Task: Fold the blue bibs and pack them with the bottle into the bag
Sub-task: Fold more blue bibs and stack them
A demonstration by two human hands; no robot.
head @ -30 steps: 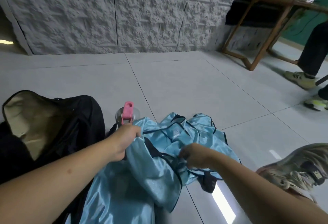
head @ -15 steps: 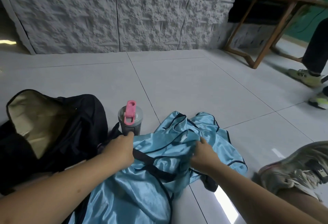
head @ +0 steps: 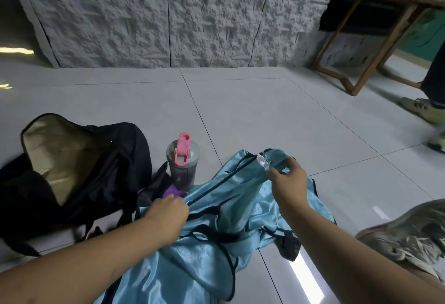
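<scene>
Stretching one bib point(head: 231, 188) between both hands, we sit on a grey tiled floor point(head: 265, 116) with the packing not yet begun. Our left hand point(head: 168, 212), at about 7 o'clock of the view, pinches the dark-trimmed edge of the cloth; our right hand point(head: 287, 181), at about 4 o'clock, grips the raised far end near a pale label. The trim runs taut between them, which we judge is a way to find a straight edge to fold along. More blue fabric lies crumpled beneath and toward us; how many bibs are in that heap we cannot tell.

A bottle point(head: 182, 161) with a pink flip cap stands upright just beyond the left hand, at 11 o'clock of the pile, touching or nearly touching the cloth. Left of it, at 9 o'clock, the black bag point(head: 115, 159) slumps on the floor with its mouth gaping and tan lining showing, so both sit within easy reach for loading. Something purple point(head: 172, 191) peeks out at the bottle's base; we cannot say what.

Our own shoe point(head: 407, 234) rests at 4 o'clock. Behind runs a rough grey stone-look wall point(head: 168, 14). At 2 o'clock stands a wooden table leg frame point(head: 356, 63), and another person's leg and sneakers point(head: 423, 108) enter from the right edge.
</scene>
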